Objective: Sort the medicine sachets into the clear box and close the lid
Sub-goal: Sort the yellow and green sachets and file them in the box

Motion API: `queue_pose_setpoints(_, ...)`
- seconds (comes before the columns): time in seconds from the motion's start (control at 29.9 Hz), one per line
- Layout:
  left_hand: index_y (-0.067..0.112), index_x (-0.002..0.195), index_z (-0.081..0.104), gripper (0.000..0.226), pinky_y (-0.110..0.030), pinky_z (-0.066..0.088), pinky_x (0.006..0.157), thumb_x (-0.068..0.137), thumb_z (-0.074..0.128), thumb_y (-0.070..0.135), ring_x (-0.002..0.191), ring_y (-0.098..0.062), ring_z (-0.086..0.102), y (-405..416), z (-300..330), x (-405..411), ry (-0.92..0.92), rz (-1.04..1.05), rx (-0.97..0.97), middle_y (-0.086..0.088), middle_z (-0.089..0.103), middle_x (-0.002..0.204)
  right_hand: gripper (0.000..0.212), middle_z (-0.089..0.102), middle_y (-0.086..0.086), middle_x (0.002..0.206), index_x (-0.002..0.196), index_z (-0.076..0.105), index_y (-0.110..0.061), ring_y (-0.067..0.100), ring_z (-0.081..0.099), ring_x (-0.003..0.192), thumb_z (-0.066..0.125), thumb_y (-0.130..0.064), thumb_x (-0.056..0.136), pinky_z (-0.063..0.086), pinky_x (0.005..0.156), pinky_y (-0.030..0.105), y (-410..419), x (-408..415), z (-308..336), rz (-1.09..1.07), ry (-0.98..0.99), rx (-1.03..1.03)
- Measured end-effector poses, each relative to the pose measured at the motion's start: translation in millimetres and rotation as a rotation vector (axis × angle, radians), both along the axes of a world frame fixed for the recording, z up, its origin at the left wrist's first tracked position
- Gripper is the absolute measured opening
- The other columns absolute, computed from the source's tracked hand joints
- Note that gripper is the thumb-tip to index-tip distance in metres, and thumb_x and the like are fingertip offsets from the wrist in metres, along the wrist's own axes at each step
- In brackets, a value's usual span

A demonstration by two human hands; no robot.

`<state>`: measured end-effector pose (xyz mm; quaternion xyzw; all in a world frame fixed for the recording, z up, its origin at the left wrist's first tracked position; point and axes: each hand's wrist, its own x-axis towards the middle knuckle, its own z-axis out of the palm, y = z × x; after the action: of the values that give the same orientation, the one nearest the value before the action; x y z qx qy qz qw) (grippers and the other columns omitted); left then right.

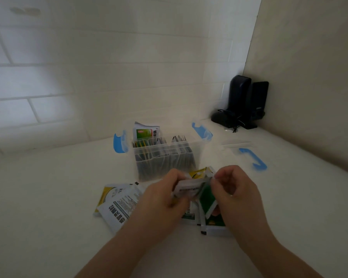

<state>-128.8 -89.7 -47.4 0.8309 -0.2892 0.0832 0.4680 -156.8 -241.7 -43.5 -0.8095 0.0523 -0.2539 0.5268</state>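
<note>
A clear box (195,155) with blue side latches stands open on the white counter, with several sachets upright inside it. One green-and-white sachet (146,132) sticks up at its back left. The clear lid (232,149) with a blue handle (253,159) lies flat to the box's right. In front of the box, my left hand (165,194) and my right hand (234,189) both grip a small bundle of sachets (193,186), white, yellow and green. More loose sachets (117,203) lie on the counter to the left and under my hands.
Two dark speakers (247,99) with a tangled cable stand in the back right corner. A white tiled wall runs behind the counter and a plain wall closes the right side.
</note>
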Motion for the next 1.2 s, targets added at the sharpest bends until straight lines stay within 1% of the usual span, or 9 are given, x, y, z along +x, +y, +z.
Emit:
queue_pose_setpoints(0.13, 0.041, 0.096, 0.053, 0.029, -0.015, 0.052, 0.063, 0.073, 0.060, 0.057, 0.073, 0.001, 0.065, -4, -2, -2, 0.201, -0.169, -0.083, 0.019, 0.068, 0.088, 0.015, 0.064, 0.003, 0.074, 0.076, 0.054, -0.027, 0.015, 0.063, 0.071, 0.058, -0.014, 0.082, 0.056, 0.059, 0.025, 10, -2, -2, 0.178, 0.019, 0.150)
queue_pose_setpoints(0.23, 0.037, 0.102, 0.056, 0.040, -0.028, 0.057, 0.077, 0.065, 0.073, 0.040, 0.087, -0.010, 0.067, -2, -4, 3, 0.282, -0.164, -0.126, 0.006, 0.070, 0.096, 0.006, 0.067, -0.002, 0.072, 0.084, 0.058, -0.019, 0.011, 0.065, 0.068, 0.053, -0.017, 0.086, 0.054, 0.060, 0.021, 10, -2, -1, 0.287, 0.087, 0.350)
queue_pose_setpoints(0.33, 0.033, 0.096, 0.061, 0.027, -0.021, 0.056, 0.072, 0.076, 0.069, 0.017, 0.086, -0.008, 0.068, 4, -4, 7, 0.390, -0.126, -0.191, 0.004, 0.073, 0.093, 0.013, 0.070, -0.002, 0.075, 0.089, 0.060, -0.018, 0.011, 0.067, 0.069, 0.047, -0.018, 0.089, 0.055, 0.062, 0.023, 6, -1, 3, 0.296, 0.100, 0.468)
queue_pose_setpoints(0.5, 0.037, 0.101, 0.058, 0.029, -0.014, 0.053, 0.075, 0.081, 0.064, 0.016, 0.091, 0.000, 0.066, 12, 1, 12, 0.492, -0.021, -0.277, 0.015, 0.070, 0.099, 0.008, 0.065, -0.009, 0.061, 0.089, 0.061, -0.023, -0.006, 0.054, 0.049, 0.057, -0.019, 0.085, 0.043, 0.046, 0.006, -15, 2, 10, 0.096, 0.045, 0.326)
queue_pose_setpoints(0.63, 0.031, 0.108, 0.057, 0.033, -0.012, 0.053, 0.075, 0.082, 0.062, 0.012, 0.093, 0.001, 0.065, 12, 2, 10, 0.513, -0.049, -0.286, 0.013, 0.069, 0.104, 0.011, 0.068, -0.012, 0.063, 0.093, 0.059, -0.031, -0.007, 0.055, 0.047, 0.059, -0.024, 0.083, 0.043, 0.045, 0.006, -6, 1, 5, 0.241, 0.199, 0.241)
queue_pose_setpoints(0.83, 0.031, 0.103, 0.060, 0.025, -0.014, 0.054, 0.069, 0.084, 0.060, 0.015, 0.085, -0.001, 0.067, 10, 2, 11, 0.497, 0.002, -0.331, 0.010, 0.073, 0.092, 0.015, 0.069, 0.003, 0.075, 0.087, 0.060, -0.030, 0.005, 0.064, 0.059, 0.061, -0.017, 0.081, 0.051, 0.054, 0.014, 6, 0, -1, 0.334, 0.131, 0.239)
queue_pose_setpoints(0.97, 0.034, 0.094, 0.063, 0.018, -0.026, 0.054, 0.072, 0.084, 0.060, 0.019, 0.082, -0.008, 0.070, 21, 6, 20, 0.516, 0.165, -0.498, 0.010, 0.075, 0.089, 0.017, 0.059, -0.018, 0.083, 0.090, 0.054, -0.038, -0.006, 0.056, 0.076, 0.061, -0.027, 0.080, 0.046, 0.063, 0.007, 2, -1, -7, 0.280, 0.064, -0.163)
queue_pose_setpoints(1.1, 0.029, 0.094, 0.064, 0.020, -0.025, 0.051, 0.070, 0.083, 0.059, 0.013, 0.082, -0.010, 0.070, 26, 9, 23, 0.530, 0.203, -0.597, 0.008, 0.075, 0.086, 0.035, 0.052, -0.021, 0.117, 0.114, 0.053, -0.035, -0.010, 0.038, 0.110, 0.059, -0.036, 0.080, 0.023, 0.097, 0.009, 17, -5, -18, 0.493, 0.005, -0.693)
queue_pose_setpoints(1.2, 0.023, 0.103, 0.063, 0.023, -0.030, 0.052, 0.076, 0.084, 0.058, 0.010, 0.090, -0.017, 0.068, 23, 10, 21, 0.548, 0.201, -0.585, 0.001, 0.073, 0.096, 0.030, 0.067, -0.016, 0.107, 0.106, 0.062, -0.033, 0.002, 0.058, 0.103, 0.053, -0.037, 0.077, 0.038, 0.093, 0.022, 28, -4, -16, 0.490, -0.066, -1.003)
